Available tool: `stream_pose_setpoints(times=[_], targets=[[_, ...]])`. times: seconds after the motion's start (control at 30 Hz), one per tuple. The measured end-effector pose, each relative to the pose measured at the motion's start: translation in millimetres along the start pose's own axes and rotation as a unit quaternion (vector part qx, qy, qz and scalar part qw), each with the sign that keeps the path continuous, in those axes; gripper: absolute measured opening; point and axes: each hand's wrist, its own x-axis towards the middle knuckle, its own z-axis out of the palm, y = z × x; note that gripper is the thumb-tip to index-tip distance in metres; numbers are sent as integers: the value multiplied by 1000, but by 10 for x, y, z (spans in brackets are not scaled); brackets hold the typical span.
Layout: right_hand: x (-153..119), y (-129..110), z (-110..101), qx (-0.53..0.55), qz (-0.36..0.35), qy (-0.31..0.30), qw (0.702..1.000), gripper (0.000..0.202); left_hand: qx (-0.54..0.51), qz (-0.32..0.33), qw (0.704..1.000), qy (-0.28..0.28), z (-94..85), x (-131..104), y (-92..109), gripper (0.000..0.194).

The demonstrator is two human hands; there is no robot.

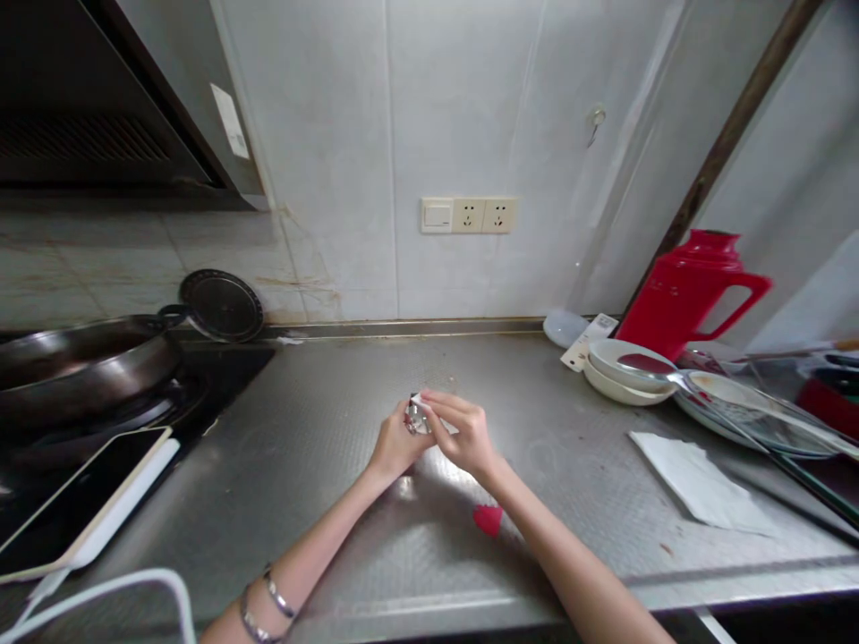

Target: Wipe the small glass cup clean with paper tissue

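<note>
Above the middle of the steel counter, my left hand (395, 443) is closed around a small shiny silver object (417, 415); its kind is hard to make out because my fingers cover much of it. My right hand (466, 434) meets the left one and pinches a bit of white tissue (421, 400) against the silver object. On the counter beside my right forearm lies a small red piece (488, 519) with a jagged edge. Two silver bracelets (259, 608) circle my left forearm.
At left, a pan (87, 362) sits on the stove, with a phone (73, 510) on a white cable in front. To the right are a folded tissue (698, 483), stacked bowls (627, 371), plates with utensils (752, 407) and a red thermos (684, 291). Sockets (468, 216) are on the wall.
</note>
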Motion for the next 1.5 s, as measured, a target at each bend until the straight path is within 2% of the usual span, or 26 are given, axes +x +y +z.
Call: stream_pose_setpoints(times=[0.2, 0.27, 0.37, 0.47, 0.53, 0.6, 0.67, 0.77, 0.83, 0.93, 1.03, 1.17, 1.23, 1.33, 1.5], targets=[[-33, -45, -21, -18, -56, -11, 998, 21, -30, -10, 999, 10, -58, 49, -33, 49], [-19, -58, -41, -7, -53, -13, 998, 21, -35, -7, 999, 14, -66, 68, -57, 51], [41, -43, -88, 14, 18, 28, 999, 21, -30, 18, 999, 21, -51, 75, -78, 57], [111, 35, -128, 36, 156, 78, 984, 23, -12, 42, 998, 34, -20, 47, -66, 73], [142, 103, -135, 71, 247, 63, 964, 27, -3, 58, 998, 31, -9, 22, -41, 79], [157, 153, -131, 143, 322, 10, 936, 33, -10, 73, 997, 22, -11, 6, -15, 79], [160, 165, -124, 241, 377, -56, 893, 35, -30, 76, 997, 17, -19, 6, -3, 77], [153, 123, -113, 361, 409, -131, 828, 38, -56, 69, 996, 27, -24, 32, -23, 76], [145, 85, -101, 399, 403, -149, 810, 48, -65, 68, 995, 36, -14, 52, -56, 74], [136, 64, -78, 410, 397, -137, 809, 53, -78, 61, 994, 38, 14, 71, -120, 77], [140, 97, -72, 375, 421, -129, 816, 52, -81, 57, 995, 12, 23, 76, -190, 89], [160, 160, -103, 318, 457, -130, 820, 45, 22, 77, 996, -44, -41, 85, -250, 124], [163, 175, -116, 317, 466, -137, 815, 40, 73, 98, 992, -42, -86, 91, -245, 130], [147, 176, -108, 322, 478, -159, 801, 42, 78, 139, 987, -36, -129, 86, -200, 122], [105, 198, -53, 314, 466, -153, 813, 45, 38, 141, 989, -38, -116, 47, -104, 88]])
